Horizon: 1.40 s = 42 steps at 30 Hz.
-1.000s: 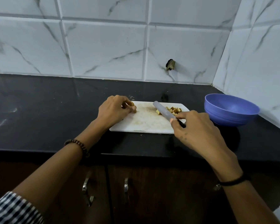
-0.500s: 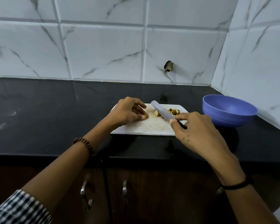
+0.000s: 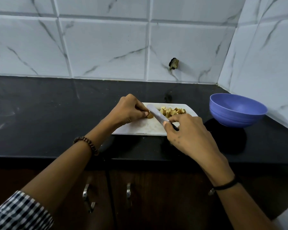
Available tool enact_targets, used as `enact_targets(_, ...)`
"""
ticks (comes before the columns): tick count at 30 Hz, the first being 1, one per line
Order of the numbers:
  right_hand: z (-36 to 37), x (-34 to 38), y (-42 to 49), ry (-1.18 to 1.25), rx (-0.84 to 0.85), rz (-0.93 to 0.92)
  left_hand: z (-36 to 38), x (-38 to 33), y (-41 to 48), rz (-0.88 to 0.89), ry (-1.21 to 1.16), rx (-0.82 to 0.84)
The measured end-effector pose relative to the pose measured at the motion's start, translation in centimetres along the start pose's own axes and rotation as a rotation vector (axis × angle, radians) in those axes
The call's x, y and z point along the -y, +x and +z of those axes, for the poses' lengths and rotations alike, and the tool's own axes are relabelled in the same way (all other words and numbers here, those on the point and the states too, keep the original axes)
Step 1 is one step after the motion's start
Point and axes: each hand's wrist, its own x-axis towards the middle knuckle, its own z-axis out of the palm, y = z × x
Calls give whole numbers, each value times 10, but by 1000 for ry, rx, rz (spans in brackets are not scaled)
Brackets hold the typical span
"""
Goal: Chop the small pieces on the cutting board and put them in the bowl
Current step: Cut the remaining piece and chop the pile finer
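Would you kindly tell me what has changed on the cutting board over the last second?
The left hand carried the piece it pinches rightward across the cutting board, up against the knife. The right hand still grips the knife; the chopped pile and bowl stayed put.

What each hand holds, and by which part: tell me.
Left hand pinches a small piece by its left side on the cutting board. Right hand grips the knife by its handle.

Glossy black stone bench; glossy marble-look wall tiles; smooth matt plastic bowl; scuffed white cutting board.
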Motion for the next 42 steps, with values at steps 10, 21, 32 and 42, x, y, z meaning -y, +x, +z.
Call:
enact_targets(10,15,27,17,-225,-48,-15,2,2,2,0,-1,-11)
enact_targets(21,21,51,14,-353,-55,-66,2,-2,-1,20,34,-19)
enact_targets(32,10,42,-11,-348,121,-61,5,3,1,30,19,-30)
enact_targets(42,-39,28,-34,-373,214,-63,5,7,5,27,27,11)
